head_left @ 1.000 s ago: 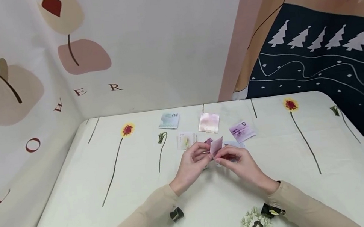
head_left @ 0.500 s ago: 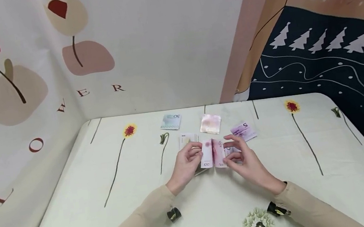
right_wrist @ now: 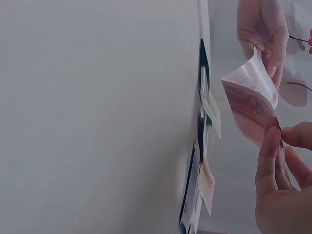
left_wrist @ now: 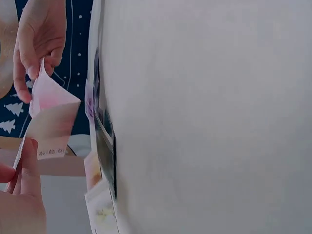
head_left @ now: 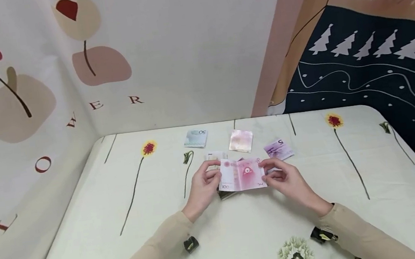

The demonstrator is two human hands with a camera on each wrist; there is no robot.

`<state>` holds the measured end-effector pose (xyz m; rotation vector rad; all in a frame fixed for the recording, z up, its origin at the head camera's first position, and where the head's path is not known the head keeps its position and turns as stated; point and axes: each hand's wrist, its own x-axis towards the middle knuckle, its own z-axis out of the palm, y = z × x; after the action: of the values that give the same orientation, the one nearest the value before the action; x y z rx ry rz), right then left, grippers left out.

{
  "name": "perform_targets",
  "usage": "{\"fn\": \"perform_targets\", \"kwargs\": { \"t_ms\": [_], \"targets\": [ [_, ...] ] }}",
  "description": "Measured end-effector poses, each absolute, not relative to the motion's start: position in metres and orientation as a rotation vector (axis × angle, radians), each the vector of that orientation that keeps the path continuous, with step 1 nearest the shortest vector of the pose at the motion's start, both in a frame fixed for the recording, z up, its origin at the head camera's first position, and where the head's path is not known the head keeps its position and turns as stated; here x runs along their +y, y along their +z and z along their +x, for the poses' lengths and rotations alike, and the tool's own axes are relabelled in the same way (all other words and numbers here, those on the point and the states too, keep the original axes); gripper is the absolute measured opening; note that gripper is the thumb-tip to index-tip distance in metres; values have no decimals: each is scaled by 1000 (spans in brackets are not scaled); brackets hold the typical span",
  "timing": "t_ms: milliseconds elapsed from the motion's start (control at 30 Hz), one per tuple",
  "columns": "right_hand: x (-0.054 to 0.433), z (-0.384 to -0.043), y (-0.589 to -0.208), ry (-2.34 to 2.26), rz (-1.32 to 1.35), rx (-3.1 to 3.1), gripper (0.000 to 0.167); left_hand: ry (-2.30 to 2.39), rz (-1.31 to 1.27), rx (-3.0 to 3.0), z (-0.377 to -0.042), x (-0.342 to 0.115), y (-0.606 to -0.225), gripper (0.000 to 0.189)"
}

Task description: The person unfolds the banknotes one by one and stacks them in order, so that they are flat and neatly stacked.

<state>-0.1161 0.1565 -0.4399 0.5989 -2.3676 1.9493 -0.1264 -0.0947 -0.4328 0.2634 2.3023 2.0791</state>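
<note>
A pink 100 banknote (head_left: 241, 174) with a crease down its middle is spread between my hands, above the table. My left hand (head_left: 201, 194) pinches its left edge between thumb and fingers. The opposite edge is pinched by my right hand (head_left: 291, 183). In the left wrist view the banknote (left_wrist: 53, 124) bends along its crease, and the right wrist view shows the same bend in the banknote (right_wrist: 251, 100). Under it lies a dark flat thing (head_left: 226, 195), mostly hidden, whose kind I cannot tell.
Behind the hands lie a blue-green 50 banknote (head_left: 195, 139), a folded pale pink note (head_left: 241, 141) and a purple 5 banknote (head_left: 279, 150). A pale note (head_left: 216, 155) is partly covered by the held one. A flower-print cloth covers the table (head_left: 153, 196); printed fabric hangs behind.
The pink banknote, folded one second ago, has been opened out nearly flat. Both hands have moved apart, the left one leftward and the right one rightward.
</note>
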Motion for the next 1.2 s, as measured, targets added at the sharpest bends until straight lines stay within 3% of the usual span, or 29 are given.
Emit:
{"fn": "perform_targets", "kwargs": {
  "t_ms": [300, 533, 800, 1200],
  "targets": [
    [167, -120, -441, 2030, 400, -2436, 24, 2075, 183, 2318, -130, -110, -435, 41],
    [171, -125, -442, 2064, 334, -2458, 18, 2123, 351, 2290, -131, -115, -441, 26],
    [176, -130, -439, 2025, 318, -2480, 15, 1998, 232, 2257, -130, -116, -433, 24],
    [179, -126, -442, 1961, 374, -2561, 17, 1844, 278, 2256, -125, -124, -436, 23]
  ]
}}
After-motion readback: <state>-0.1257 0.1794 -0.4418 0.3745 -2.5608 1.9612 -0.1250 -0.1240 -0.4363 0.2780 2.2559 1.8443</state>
